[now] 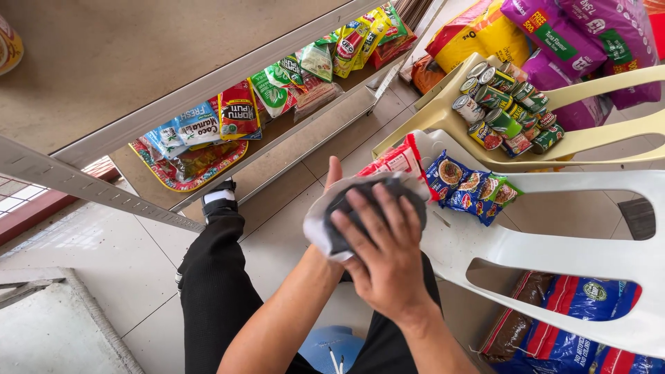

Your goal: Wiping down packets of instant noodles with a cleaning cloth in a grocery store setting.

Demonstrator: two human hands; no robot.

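My left hand (332,181) is under a dark grey and white cloth (320,221), with only the thumb tip showing above it. My right hand (384,253) presses flat on top of the cloth, fingers spread over its dark part. Both hands are held together above my lap, just left of a white plastic chair (554,246). On that chair's seat lie blue snack packets (470,188) and a red packet (395,159), right beside the cloth.
A metal shelf rack (125,118) stands to the left, its lower shelf holding several sachets and packets. A cream plastic chair (589,142) carries several tin cans (509,104). Large rice sacks (582,41) lean behind. Bags lie under the white chair. My black-trousered leg stretches over the tiled floor.
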